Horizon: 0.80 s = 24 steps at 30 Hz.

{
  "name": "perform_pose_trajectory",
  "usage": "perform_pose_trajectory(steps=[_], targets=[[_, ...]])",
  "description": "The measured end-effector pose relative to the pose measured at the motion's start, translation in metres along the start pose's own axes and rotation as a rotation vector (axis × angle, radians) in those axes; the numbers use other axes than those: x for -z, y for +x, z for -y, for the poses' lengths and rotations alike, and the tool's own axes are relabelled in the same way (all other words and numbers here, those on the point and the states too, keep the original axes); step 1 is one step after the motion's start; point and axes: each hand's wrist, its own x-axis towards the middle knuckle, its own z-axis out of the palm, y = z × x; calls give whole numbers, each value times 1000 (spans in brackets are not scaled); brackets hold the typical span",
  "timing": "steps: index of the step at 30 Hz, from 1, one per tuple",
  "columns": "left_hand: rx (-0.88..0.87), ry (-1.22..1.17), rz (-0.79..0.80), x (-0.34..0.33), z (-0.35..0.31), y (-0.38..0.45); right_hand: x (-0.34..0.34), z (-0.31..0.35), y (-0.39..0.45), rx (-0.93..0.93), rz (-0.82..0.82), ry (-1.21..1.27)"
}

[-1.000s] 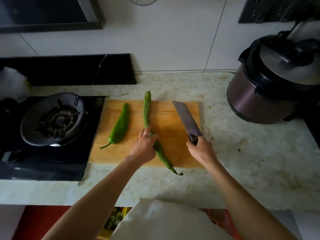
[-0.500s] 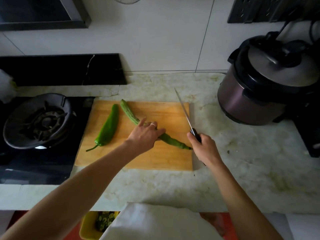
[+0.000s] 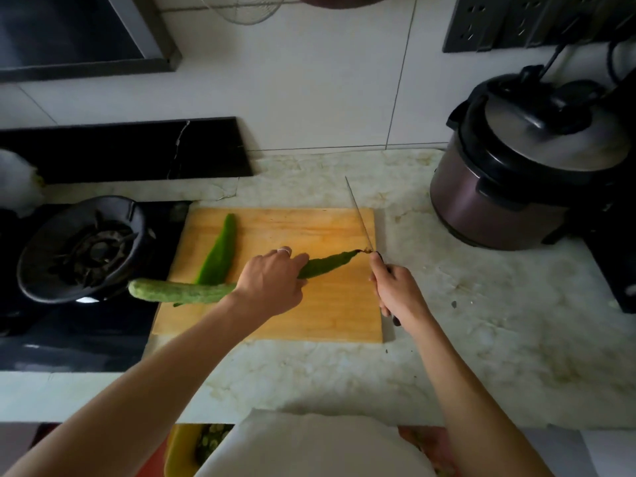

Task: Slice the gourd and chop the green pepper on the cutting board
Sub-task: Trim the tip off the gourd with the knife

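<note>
Head: left hand (image 3: 270,287) grips gourd (image 3: 182,292); right hand (image 3: 397,292) grips knife (image 3: 359,215).

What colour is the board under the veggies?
The cutting board is a light yellowish-orange wood colour, seen in the head view.

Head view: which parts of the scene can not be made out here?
- Gourd: its middle is hidden under the left hand.
- Knife: the handle is mostly wrapped by the right hand; the blade shows edge-on.
- Green pepper: the gourd covers its stem end.
</note>
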Motion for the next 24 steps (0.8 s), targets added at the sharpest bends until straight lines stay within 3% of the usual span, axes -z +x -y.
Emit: perform_pose_trajectory(steps=[5, 8, 14, 18, 24], targets=[[118, -127, 109, -52, 10, 1, -1, -5, -9, 110, 39, -210], [152, -132, 76, -83, 10, -2, -2, -13, -17, 112, 39, -293], [5, -161, -154, -104, -8, 5, 1, -23, -27, 101, 134, -313], [-12, -142, -145, -109, -15, 11, 0, -19, -29, 106, 218, -427], [21, -100, -69, -109, -20, 17, -10, -8, -27, 109, 210, -492]])
